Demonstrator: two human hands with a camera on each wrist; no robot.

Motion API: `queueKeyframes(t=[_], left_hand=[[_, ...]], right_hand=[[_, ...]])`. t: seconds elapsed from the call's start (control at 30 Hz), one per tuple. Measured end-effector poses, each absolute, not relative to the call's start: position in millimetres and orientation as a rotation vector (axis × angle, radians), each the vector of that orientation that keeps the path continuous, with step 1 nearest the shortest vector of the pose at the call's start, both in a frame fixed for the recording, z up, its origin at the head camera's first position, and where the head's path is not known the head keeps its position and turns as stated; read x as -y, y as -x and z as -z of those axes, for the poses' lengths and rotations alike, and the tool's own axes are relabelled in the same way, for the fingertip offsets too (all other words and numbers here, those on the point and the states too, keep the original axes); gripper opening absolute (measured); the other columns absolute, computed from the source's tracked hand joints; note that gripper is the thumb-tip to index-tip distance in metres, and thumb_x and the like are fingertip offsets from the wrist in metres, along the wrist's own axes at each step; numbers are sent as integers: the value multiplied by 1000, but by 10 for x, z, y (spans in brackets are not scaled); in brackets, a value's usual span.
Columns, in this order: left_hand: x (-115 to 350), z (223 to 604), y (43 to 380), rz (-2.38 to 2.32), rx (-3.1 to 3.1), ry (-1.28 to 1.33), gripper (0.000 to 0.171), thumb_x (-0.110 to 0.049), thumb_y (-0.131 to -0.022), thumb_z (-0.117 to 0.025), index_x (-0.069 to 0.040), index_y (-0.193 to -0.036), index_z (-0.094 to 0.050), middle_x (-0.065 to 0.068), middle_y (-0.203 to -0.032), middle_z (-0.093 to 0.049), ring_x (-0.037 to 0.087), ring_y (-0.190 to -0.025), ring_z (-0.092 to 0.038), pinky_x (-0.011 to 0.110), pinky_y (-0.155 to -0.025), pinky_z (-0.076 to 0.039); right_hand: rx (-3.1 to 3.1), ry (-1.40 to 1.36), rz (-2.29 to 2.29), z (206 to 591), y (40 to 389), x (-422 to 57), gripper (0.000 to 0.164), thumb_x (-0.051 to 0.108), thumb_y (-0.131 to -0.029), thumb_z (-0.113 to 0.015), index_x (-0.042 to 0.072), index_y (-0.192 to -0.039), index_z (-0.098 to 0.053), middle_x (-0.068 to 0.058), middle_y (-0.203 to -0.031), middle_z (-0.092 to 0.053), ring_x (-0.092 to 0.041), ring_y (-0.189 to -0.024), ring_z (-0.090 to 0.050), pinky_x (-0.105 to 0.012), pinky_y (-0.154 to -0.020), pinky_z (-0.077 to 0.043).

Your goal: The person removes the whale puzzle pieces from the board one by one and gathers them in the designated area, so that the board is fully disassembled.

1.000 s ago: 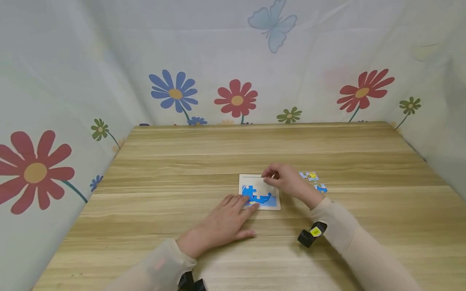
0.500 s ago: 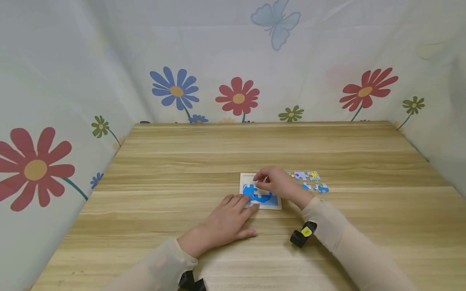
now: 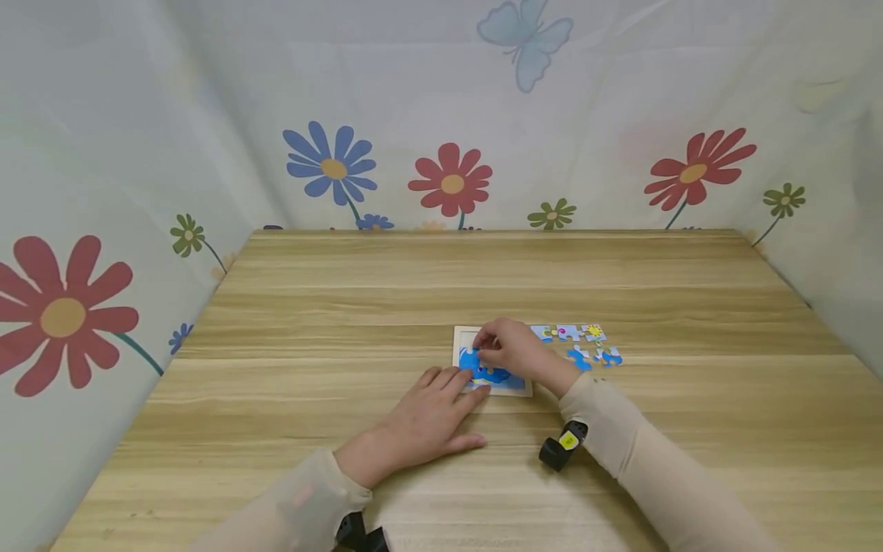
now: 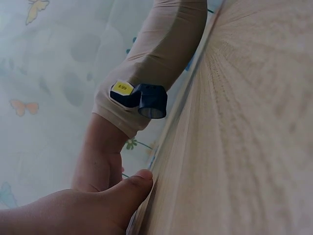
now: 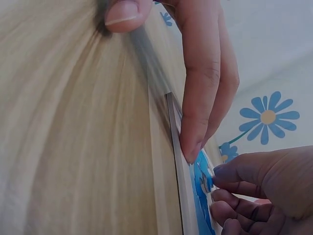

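Note:
A small puzzle board [image 3: 528,389] with a light wooden rim lies mid-table, with blue pieces [image 3: 493,376] set in its lower part. Straight fingers of my left hand [image 3: 424,418] rest on its lower left corner, thumb spread on the table. Over the board's upper middle is my right hand [image 3: 517,351], thumb and index finger together. In the right wrist view this hand [image 5: 254,191] pinches a small blue puzzle piece [image 5: 210,183] close over the board, while the left fingers [image 5: 195,98] press on the rim. The right fingers cover part of the picture.
Several loose puzzle pieces [image 3: 569,332] lie right of the board, some showing a yellow sun and some blue. A wood-grain table [image 3: 331,322] extends all round. Flower-printed cloth [image 3: 386,92] hangs behind and at the sides. Each wrist carries a black camera mount [image 3: 564,445].
My right hand has moved left across the board and come down close to its blue pieces, uncovering more loose pieces at the right. The left hand has stayed put.

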State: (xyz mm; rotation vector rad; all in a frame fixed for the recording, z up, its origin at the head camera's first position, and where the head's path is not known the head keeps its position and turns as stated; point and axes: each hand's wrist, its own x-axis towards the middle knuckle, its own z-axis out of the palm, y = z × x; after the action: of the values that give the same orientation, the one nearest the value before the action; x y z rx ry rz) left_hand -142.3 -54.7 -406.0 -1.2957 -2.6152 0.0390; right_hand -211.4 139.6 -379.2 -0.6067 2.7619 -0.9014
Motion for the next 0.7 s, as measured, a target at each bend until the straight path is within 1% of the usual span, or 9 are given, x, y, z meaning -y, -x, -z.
queueKeyframes(t=[0.43,0.53,0.7], left_hand=[[546,4045,1423,-54,2632,1292,66,-65,-90,-47,-20,-138,-51,7,-135,-52,23,-124,-49,42,-105,-39],[548,4038,1420,-50,2635,1290,66,-65,-90,-47,-20,-138,-51,7,-135,-53,23,-125,-49,42,-105,-39],[549,4036,1416,-44,2624,1290,66,-65,-89,-48,-20,-137,-52,8,-135,-53,24,-125,-49,42,-105,-40]], right_hand=[[-2780,558,944,3787,2094,-1378,8,10,-90,-65,7,-97,-64,-7,-92,-67,-16,-81,-61,-31,-74,-52],[-2773,551,969,3788,2088,-1368,6,11,-90,-65,8,-95,-62,-6,-91,-67,-15,-80,-60,-28,-72,-50],[-2773,560,992,3775,2087,-1359,4,11,-91,-64,9,-92,-61,-4,-83,-63,-12,-71,-54,-23,-64,-44]])
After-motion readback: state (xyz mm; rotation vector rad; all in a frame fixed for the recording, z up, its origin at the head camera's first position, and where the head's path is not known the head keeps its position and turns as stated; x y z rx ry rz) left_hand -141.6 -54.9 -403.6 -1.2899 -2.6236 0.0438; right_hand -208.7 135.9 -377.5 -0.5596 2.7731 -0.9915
